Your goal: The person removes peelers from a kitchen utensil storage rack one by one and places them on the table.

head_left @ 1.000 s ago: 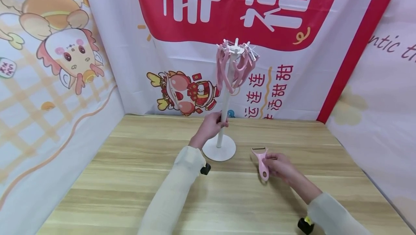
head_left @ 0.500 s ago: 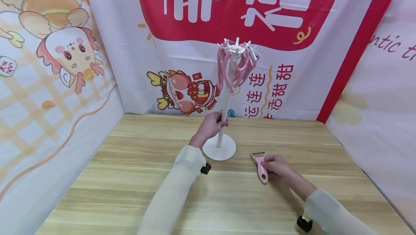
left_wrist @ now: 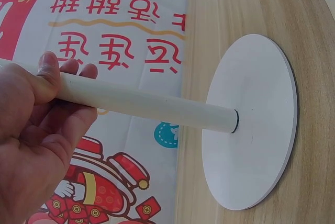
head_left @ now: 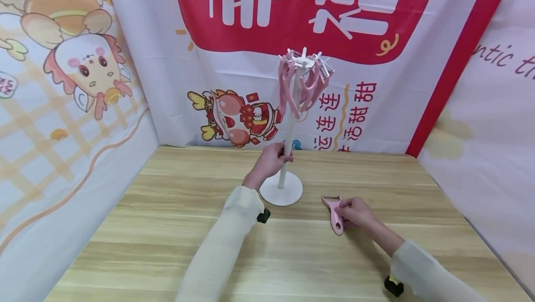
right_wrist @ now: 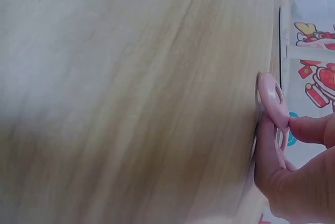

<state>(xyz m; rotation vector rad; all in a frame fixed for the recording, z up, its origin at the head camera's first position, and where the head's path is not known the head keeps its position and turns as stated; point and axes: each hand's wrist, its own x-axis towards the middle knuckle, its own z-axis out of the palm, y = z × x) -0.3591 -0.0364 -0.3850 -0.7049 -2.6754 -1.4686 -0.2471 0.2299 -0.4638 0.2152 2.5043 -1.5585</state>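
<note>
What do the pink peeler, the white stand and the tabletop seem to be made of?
Pink peeler: probably plastic, judging by its smooth, slightly glossy body; the thin, dark blade looks like metal.
White stand: painted metal or plastic; its even, smooth finish leaves this open.
Tabletop: satin wood or wood-effect laminate, given the streaky grain.

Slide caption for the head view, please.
Left hand grips a white stand while the right hand pinches a pink peeler.
</note>
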